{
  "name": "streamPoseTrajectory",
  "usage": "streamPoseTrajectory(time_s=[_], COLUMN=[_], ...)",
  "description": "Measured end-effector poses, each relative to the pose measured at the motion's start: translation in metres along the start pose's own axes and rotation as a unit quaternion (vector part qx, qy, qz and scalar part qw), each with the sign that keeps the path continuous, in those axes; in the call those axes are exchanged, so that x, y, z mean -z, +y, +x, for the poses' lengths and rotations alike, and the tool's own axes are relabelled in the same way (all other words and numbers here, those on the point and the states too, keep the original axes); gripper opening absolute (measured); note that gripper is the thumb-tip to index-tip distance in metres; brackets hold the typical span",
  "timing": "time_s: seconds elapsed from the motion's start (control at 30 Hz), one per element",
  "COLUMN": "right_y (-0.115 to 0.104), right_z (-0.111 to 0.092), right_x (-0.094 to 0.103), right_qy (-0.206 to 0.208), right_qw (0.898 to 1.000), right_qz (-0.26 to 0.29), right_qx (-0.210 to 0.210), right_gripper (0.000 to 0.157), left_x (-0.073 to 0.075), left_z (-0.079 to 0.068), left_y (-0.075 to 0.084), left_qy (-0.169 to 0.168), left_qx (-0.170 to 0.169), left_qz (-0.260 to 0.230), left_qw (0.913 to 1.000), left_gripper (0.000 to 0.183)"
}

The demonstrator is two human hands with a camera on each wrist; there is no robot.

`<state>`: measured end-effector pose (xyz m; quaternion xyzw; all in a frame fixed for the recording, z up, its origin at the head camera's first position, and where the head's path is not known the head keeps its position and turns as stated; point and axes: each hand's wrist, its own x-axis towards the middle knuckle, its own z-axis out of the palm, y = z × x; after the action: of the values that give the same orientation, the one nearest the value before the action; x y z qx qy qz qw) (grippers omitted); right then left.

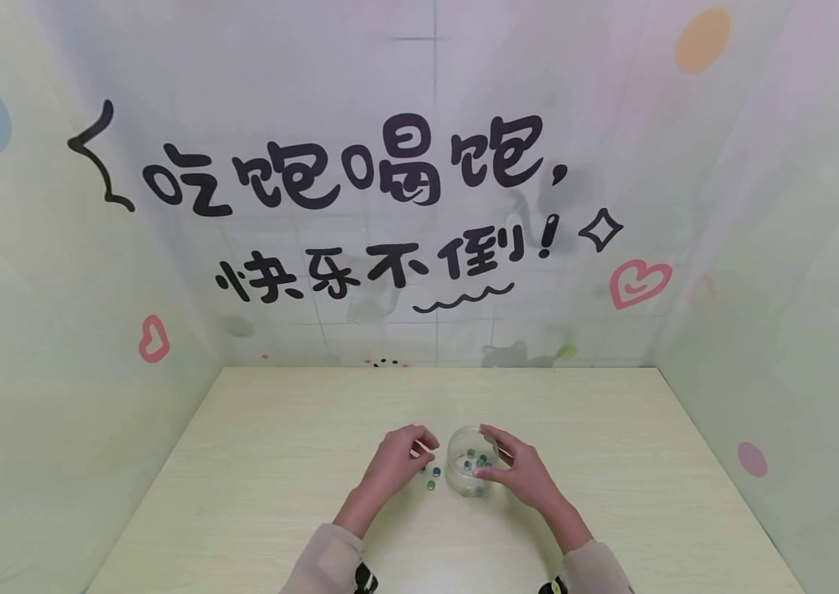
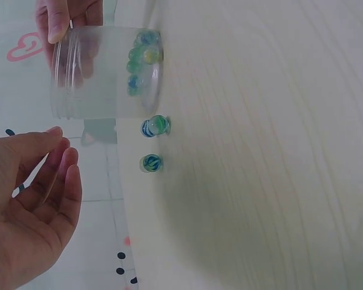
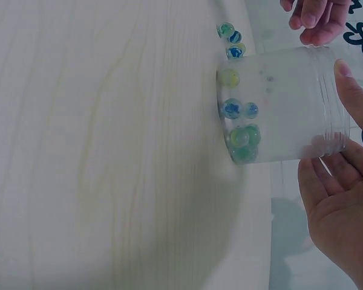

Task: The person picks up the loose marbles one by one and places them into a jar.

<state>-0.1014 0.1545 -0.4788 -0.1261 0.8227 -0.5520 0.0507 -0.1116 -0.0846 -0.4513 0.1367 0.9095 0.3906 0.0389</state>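
Observation:
A clear plastic jar (image 1: 454, 455) stands upright on the table, its mouth uncovered. Several blue and green glass marbles (image 3: 244, 140) lie on its bottom. My right hand (image 1: 526, 474) grips the jar by its right side near the rim, thumb in front and fingers behind. Left of the jar, my left hand (image 1: 398, 458) hovers above the table with loosely bent fingers. Its thumb and fingertips come close together in the left wrist view, and no marble shows between them. Three loose marbles lie on the table beside the jar, among them a blue one (image 1: 436, 472) and a green one (image 1: 431, 485).
The pale wood-grain table (image 1: 278, 429) ends at a printed backdrop (image 1: 360, 330) with dark lettering. Similar printed sheets rise along the left and right sides. Both forearms come in from the front edge in light sleeves (image 1: 330, 561).

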Motion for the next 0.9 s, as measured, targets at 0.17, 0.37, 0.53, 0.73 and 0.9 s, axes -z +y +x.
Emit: streamPoseTrajectory(time_s=[0.17, 0.37, 0.53, 0.73, 0.9], right_y=[0.0, -0.001, -0.001, -0.001, -0.002], right_z=[0.0, -0.001, 0.0, 0.0, -0.002], right_x=[0.0, 0.0, 0.001, 0.0, 0.0], right_qy=[0.0, -0.002, 0.0, 0.004, 0.005], right_qw=[1.0, 1.0, 1.0, 1.0, 1.0], right_qz=[0.001, 0.001, 0.001, -0.002, 0.002], right_qx=[0.002, 0.003, 0.004, 0.008, 0.01], right_gripper=[0.07, 0.07, 0.069, 0.069, 0.069], left_x=[-0.001, -0.004, -0.008, -0.013, -0.016], left_z=[-0.002, -0.005, -0.009, -0.013, -0.017], left_y=[-0.002, -0.007, -0.01, -0.013, -0.016], left_qy=[-0.003, -0.012, -0.021, -0.025, -0.029], left_qx=[-0.002, -0.005, -0.003, 0.001, 0.002], left_qz=[-0.006, -0.007, -0.023, -0.028, -0.024], left_qw=[1.0, 0.9999, 0.9995, 0.9993, 0.9993], left_gripper=[0.011, 0.011, 0.012, 0.012, 0.012])
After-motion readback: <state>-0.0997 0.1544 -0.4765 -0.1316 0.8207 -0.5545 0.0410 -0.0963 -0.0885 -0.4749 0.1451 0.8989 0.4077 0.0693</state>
